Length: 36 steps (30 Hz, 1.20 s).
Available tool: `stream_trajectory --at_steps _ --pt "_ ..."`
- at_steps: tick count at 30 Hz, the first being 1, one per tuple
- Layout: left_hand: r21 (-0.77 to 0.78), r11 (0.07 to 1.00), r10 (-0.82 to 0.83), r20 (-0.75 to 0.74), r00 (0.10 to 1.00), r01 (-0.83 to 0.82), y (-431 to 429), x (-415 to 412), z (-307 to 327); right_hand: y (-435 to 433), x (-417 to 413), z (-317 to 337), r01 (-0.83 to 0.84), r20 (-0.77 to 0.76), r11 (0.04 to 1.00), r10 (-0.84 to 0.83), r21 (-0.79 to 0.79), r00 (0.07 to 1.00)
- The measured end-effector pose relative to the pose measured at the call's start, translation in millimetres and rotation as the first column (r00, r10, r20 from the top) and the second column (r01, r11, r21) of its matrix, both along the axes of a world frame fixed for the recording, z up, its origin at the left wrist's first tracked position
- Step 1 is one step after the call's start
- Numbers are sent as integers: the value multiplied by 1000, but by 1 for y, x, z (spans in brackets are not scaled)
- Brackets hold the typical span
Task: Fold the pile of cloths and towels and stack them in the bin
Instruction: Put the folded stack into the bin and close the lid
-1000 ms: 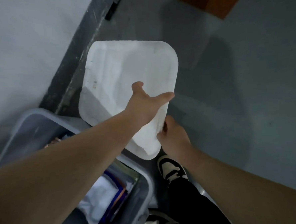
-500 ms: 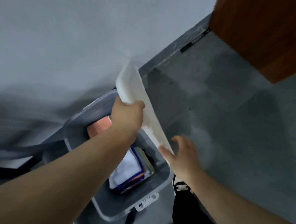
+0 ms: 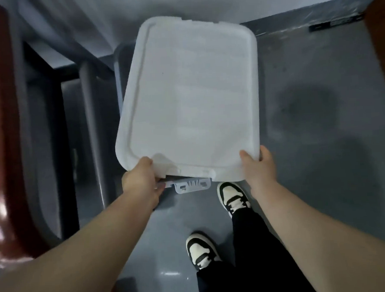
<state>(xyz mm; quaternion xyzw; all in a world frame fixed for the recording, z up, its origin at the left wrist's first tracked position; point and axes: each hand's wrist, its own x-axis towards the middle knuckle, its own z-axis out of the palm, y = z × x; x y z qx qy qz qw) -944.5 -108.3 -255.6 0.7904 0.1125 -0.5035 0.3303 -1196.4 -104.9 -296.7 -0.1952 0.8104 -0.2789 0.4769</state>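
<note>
Fingers (image 3: 264, 155) of my left hand (image 3: 142, 182) and right hand (image 3: 259, 168) curl round the near corners of the white lid (image 3: 190, 96) above the bin (image 3: 118, 82), so folding looks finished, only closing left, though the cloths are hidden underneath.

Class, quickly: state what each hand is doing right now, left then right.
Left hand: grips the white lid at its near left corner.
Right hand: grips the lid's near right corner.
</note>
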Motion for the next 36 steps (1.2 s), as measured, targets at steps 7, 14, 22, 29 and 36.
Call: stream_trajectory --at_steps 7,14,22,29,36 --pt "226 967 -110 -39 993 116 12 18 -59 -36 14 -48 -170 -255 975 202 142 946" --pt "366 914 -172 -49 984 178 21 19 -86 -2 39 -53 139 47 887 -178 441 983" --pt "407 885 -219 -69 973 228 21 23 -87 20 65 -59 44 439 822 -347 568 829" --pt "415 848 -343 -42 938 329 26 19 -93 26 82 -61 15 422 818 -312 575 851" --pt "426 844 -368 20 930 325 26 21 -93 22 92 -65 132 361 820 -382 556 850"
